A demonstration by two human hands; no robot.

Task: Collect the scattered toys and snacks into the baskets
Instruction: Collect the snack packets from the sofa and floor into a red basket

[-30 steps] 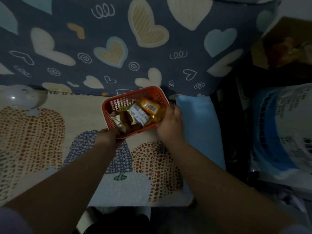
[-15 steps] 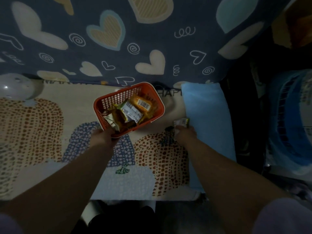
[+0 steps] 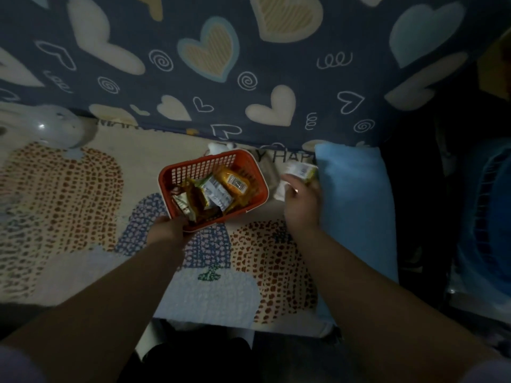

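Observation:
A small orange basket (image 3: pixel 250 169) with slotted walls sits on the patterned mat, tilted, holding several snack packets (image 3: pixel 218 192), yellow and silver. My left hand (image 3: pixel 168 230) grips the basket's near corner. Just right of the basket, my right hand (image 3: pixel 300 199) is raised a little and shut on a pale green-and-white snack packet (image 3: pixel 300 170). Something white shows under that hand's fingers. A small white toy (image 3: pixel 221 147) peeks out behind the basket's far rim.
A blue folded cloth or cushion (image 3: pixel 356 211) lies right of my hand. A dark blue heart-print blanket (image 3: pixel 249 64) covers the far side. A grey round object (image 3: pixel 52 128) sits at the far left. Dark clutter and a blue bag (image 3: pixel 484 217) fill the right.
My right hand left the basket's rim, picked a snack packet off the mat by the blue cloth, and has lifted it up beside the basket. My left hand keeps its hold.

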